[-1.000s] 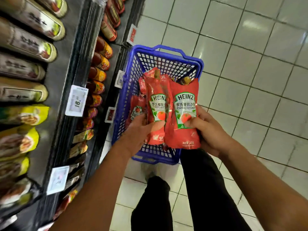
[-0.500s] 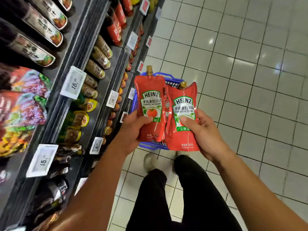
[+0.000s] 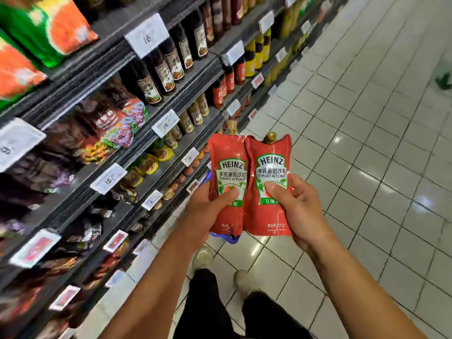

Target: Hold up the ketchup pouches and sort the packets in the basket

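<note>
Beside the shelves, head view: two ketchup pouches held upright, side by side, edges touching.
Left hand (image 3: 208, 211): thumb across the left pouch (image 3: 228, 184), fingers curled behind.
Right hand (image 3: 299, 211): thumb pressed on the right pouch (image 3: 269, 187), fingers wrapped round its edge.
Handling: soft, filled, probably slick film; likely sags if pinched high.
Hold: best at mid-body, below the cap (image 3: 269, 137).
Below: blue basket (image 3: 231, 238), mostly hidden.

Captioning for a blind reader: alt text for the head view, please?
Two hands each hold a red ketchup pouch upright, side by side: left hand, left pouch, right hand, right pouch. Stocked shelves stand left.
</note>
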Demonstrator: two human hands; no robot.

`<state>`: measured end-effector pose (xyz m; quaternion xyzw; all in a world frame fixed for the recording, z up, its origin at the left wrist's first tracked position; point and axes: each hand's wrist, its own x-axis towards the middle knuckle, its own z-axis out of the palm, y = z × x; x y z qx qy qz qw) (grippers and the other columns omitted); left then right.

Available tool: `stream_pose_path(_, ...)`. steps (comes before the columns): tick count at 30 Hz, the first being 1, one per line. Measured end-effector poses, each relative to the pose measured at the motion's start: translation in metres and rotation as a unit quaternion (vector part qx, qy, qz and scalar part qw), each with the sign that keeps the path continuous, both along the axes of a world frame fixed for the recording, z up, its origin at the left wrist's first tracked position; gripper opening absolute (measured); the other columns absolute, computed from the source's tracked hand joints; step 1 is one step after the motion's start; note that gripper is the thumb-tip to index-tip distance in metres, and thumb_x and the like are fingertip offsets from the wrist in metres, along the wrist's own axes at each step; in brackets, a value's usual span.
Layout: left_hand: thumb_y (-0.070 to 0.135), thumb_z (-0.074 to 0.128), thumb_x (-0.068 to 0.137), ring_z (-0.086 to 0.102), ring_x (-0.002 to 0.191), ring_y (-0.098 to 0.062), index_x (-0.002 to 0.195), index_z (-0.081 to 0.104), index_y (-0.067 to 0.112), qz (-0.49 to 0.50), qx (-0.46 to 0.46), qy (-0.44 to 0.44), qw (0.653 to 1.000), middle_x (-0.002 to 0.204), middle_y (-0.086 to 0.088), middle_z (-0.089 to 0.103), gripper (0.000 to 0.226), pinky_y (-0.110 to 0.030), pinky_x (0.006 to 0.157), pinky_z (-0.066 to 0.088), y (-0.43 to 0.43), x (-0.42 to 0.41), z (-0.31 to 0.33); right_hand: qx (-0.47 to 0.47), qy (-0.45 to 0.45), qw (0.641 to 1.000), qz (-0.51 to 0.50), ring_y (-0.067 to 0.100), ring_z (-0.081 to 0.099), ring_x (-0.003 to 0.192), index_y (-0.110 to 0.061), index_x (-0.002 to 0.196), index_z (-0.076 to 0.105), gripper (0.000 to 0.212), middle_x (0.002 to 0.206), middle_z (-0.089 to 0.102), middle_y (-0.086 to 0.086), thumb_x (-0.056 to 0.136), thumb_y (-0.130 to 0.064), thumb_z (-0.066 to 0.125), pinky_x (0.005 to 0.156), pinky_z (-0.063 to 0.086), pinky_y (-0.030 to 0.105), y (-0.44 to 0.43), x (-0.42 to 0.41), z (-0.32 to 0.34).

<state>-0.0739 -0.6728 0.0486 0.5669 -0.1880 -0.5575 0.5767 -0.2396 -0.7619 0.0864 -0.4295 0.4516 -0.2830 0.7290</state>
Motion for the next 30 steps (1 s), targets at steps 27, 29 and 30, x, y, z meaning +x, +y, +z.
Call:
stream_pose_path(27, 0.011, 0.068, 0.091, 0.071, 0.077, -0.037, 0.106, 0.073, 0.019, 0.434, -0.047, -0.103, 0.894, 0.104, -0.015, 0.075, 0.018, -0.041, 0.051, 0.057, 0.278, -0.01, 0.116, -0.06, -0.141, 0.919, 0.365, 0.029, 0.073, 0.088, -0.009, 0.108, 0.071, 0.022, 0.103, 0.076, 0.017, 0.087, -0.012, 0.072, 0.071, 0.06, 0.037, 0.192, 0.103, 0.077)
stream_pose_path(29, 0.012, 0.068, 0.091, 0.071, 0.072, -0.037, 0.105, 0.074, 0.02, 0.459, -0.052, -0.114, 0.88, 0.102, -0.016, 0.075, 0.017, -0.04, 0.048, 0.056, 0.311, -0.012, 0.121, -0.056, -0.152, 0.908, 0.388, 0.024, 0.075, 0.084, -0.012, 0.103, 0.073, 0.018, 0.1, 0.076, 0.015, 0.086, -0.012, 0.072, 0.066, 0.059, 0.03, 0.224, 0.11, 0.081)
stream_pose_path(30, 0.015, 0.069, 0.089, 0.072, 0.072, -0.036, 0.103, 0.074, 0.022, 0.468, -0.051, -0.121, 0.874, 0.101, -0.014, 0.076, 0.016, -0.04, 0.049, 0.057, 0.328, -0.013, 0.123, -0.055, -0.155, 0.902, 0.398, 0.023, 0.075, 0.083, -0.012, 0.103, 0.073, 0.017, 0.1, 0.077, 0.014, 0.086, -0.012, 0.072, 0.066, 0.058, 0.029, 0.24, 0.114, 0.083)
